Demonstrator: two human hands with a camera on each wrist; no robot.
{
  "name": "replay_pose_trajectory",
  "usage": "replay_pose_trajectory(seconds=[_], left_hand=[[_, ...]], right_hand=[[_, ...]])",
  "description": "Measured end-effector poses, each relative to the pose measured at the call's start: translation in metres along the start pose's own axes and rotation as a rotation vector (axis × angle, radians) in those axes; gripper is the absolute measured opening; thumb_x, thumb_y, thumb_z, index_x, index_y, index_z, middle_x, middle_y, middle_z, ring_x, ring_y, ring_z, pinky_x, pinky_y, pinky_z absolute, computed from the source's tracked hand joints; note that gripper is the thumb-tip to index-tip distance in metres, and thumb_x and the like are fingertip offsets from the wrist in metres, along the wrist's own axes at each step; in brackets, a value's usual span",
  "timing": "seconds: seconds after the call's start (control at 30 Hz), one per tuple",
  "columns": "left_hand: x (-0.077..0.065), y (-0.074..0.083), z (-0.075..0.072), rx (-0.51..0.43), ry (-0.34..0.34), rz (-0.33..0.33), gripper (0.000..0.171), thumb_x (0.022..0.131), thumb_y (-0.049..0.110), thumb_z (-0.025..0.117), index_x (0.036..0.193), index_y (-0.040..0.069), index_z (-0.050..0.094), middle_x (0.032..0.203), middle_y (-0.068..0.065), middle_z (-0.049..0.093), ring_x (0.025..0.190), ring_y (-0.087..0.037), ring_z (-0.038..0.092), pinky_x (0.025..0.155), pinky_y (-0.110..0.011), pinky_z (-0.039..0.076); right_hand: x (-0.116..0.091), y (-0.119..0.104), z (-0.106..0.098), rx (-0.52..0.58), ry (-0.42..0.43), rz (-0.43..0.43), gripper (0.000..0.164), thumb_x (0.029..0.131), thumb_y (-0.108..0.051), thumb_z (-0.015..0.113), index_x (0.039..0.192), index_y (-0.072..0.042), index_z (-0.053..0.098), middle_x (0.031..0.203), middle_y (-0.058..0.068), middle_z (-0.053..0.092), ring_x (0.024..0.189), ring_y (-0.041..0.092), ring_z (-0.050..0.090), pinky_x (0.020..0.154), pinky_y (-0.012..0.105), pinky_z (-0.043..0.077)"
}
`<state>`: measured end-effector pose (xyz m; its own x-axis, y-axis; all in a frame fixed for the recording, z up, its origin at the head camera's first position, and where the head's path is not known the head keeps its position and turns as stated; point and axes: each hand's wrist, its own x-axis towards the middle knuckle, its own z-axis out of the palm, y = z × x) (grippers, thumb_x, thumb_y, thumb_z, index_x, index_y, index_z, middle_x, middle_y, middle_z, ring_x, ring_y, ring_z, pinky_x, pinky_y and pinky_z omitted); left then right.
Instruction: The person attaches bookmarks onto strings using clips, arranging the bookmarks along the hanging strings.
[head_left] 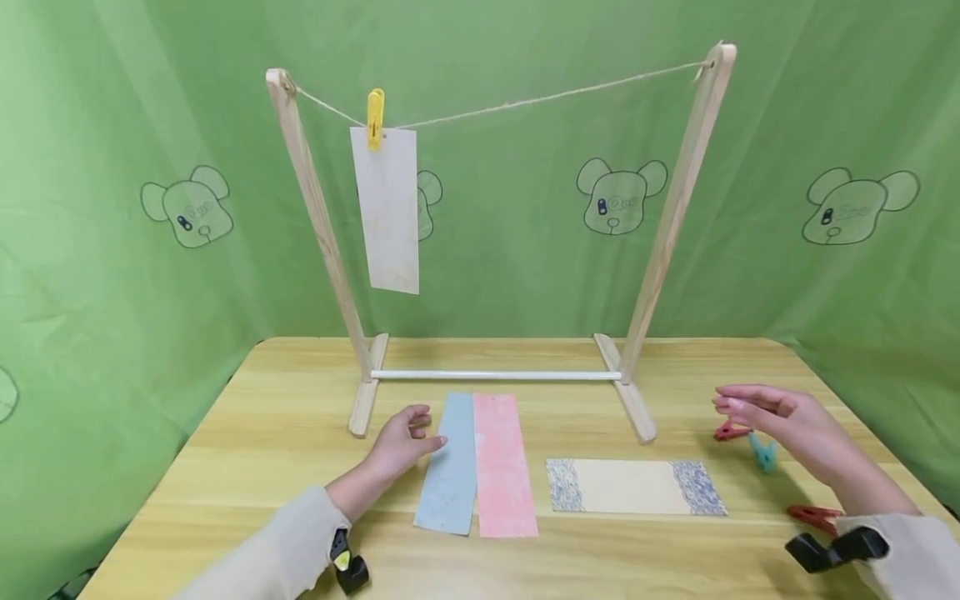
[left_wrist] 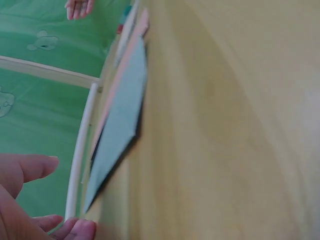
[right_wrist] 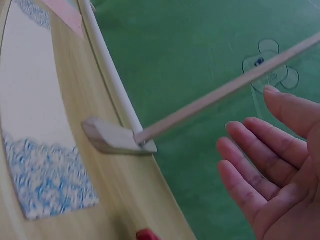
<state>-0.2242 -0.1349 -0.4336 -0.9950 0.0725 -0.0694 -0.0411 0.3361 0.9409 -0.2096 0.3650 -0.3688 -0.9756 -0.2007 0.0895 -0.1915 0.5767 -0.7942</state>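
Note:
My left hand (head_left: 399,446) hovers at the left edge of a light blue paper strip (head_left: 450,475), thumb and fingers apart with nothing between them. Against that strip lies a pink paper strip (head_left: 504,467). To their right a cream strip with blue patterned ends (head_left: 626,486) lies crosswise. My right hand (head_left: 802,425) is raised over the table's right side, fingers relaxed and holding nothing, as the right wrist view also shows. Near it lie a red clothespin (head_left: 731,431), a teal clothespin (head_left: 762,452) and another red clothespin (head_left: 813,518), the last partly hidden by the wrist.
A wooden frame (head_left: 678,200) stands at the back with a sagging string (head_left: 540,102) between its posts. One white strip (head_left: 390,217) hangs there by a yellow clothespin (head_left: 375,121). A white rod (head_left: 495,375) joins the feet. Green cloth (head_left: 495,275) surrounds the table.

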Motion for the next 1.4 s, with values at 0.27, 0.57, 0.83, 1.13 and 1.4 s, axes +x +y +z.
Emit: replay_pose_trajectory(seconds=[0.27,0.57,0.83,1.13,1.4], left_hand=[[0.004,-0.004,0.003,0.105,-0.001,0.008,0.063,0.079,0.007,0.074,0.133,-0.007,0.044,0.127,-0.019,0.053,0.106,-0.029,0.052,0.088,-0.039,0.049],[0.01,-0.007,0.009,0.161,0.007,0.001,0.066,0.074,0.007,0.078,0.131,-0.006,0.047,0.124,-0.015,0.055,0.096,-0.023,0.048,0.079,-0.033,0.046],[0.009,-0.005,0.013,0.223,0.022,0.018,0.067,0.071,0.006,0.081,0.129,-0.006,0.048,0.122,-0.017,0.055,0.102,-0.028,0.051,0.087,-0.041,0.048],[0.01,-0.007,0.014,0.321,0.019,0.059,0.069,0.071,0.009,0.082,0.129,-0.007,0.048,0.116,-0.017,0.053,0.1,-0.027,0.052,0.089,-0.043,0.047],[0.009,-0.005,0.014,0.38,0.02,0.083,0.07,0.068,0.015,0.084,0.125,-0.008,0.05,0.109,-0.016,0.053,0.099,-0.028,0.053,0.092,-0.045,0.045]], right_hand=[[-0.025,0.031,-0.015,-0.01,-0.006,0.11,0.036,0.1,-0.025,0.047,0.133,-0.013,0.053,0.111,-0.026,0.061,0.098,-0.018,0.05,0.072,0.006,0.04],[-0.046,0.072,-0.042,-0.015,-0.032,0.168,0.035,0.099,-0.02,0.049,0.131,-0.007,0.053,0.106,-0.028,0.06,0.094,-0.013,0.056,0.071,0.011,0.047],[-0.059,0.126,-0.055,0.576,-0.319,0.002,0.048,0.099,0.006,0.029,0.128,-0.02,0.057,0.123,-0.01,0.061,0.109,0.003,0.058,0.086,0.013,0.047],[-0.065,0.14,-0.051,0.754,-0.528,-0.051,0.058,0.098,0.011,0.017,0.137,-0.019,0.047,0.137,-0.01,0.051,0.122,0.003,0.049,0.095,0.016,0.043],[-0.068,0.151,-0.053,0.718,-0.575,-0.099,0.06,0.095,0.016,0.021,0.139,-0.018,0.045,0.138,-0.012,0.049,0.123,-0.002,0.045,0.095,0.011,0.039]])
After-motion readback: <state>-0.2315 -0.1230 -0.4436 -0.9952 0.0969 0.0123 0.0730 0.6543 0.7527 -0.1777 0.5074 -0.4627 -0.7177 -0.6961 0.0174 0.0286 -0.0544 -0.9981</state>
